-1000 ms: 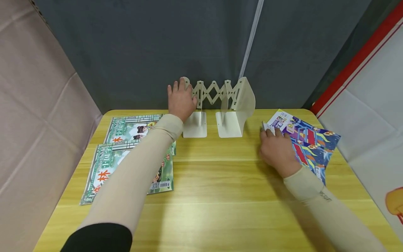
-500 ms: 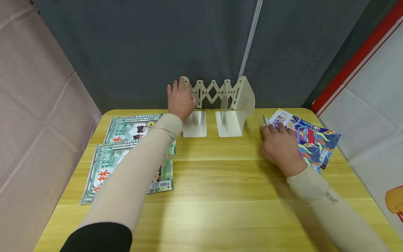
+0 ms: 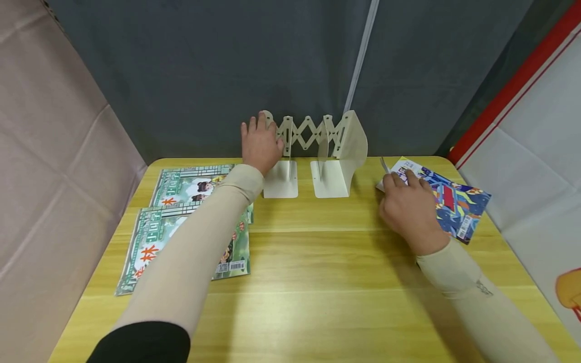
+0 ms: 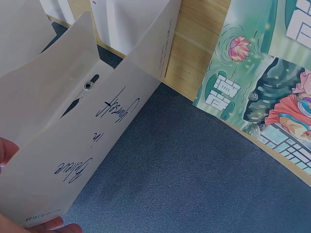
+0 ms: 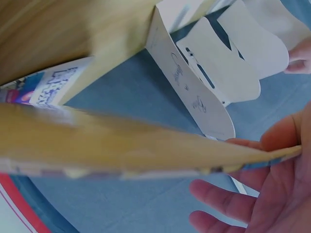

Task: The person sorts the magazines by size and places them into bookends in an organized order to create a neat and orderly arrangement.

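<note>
The left hand grips the bookend rack at the table's back edge; the right hand seemingly pinches a blue book's lifted edge near the right edge.

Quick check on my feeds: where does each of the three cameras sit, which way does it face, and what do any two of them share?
Head: worn on the head, facing forward and down over the wooden table; shows both sleeved arms, left hand on the expandable bookend rack, right hand on the colourful book.
Left wrist: low beside the rack's end panel; fingertips at the edge, green magazine beyond.
Right wrist: under the lifted book, facing the rack; palm shows.
Shared: all three see the rack.
</note>
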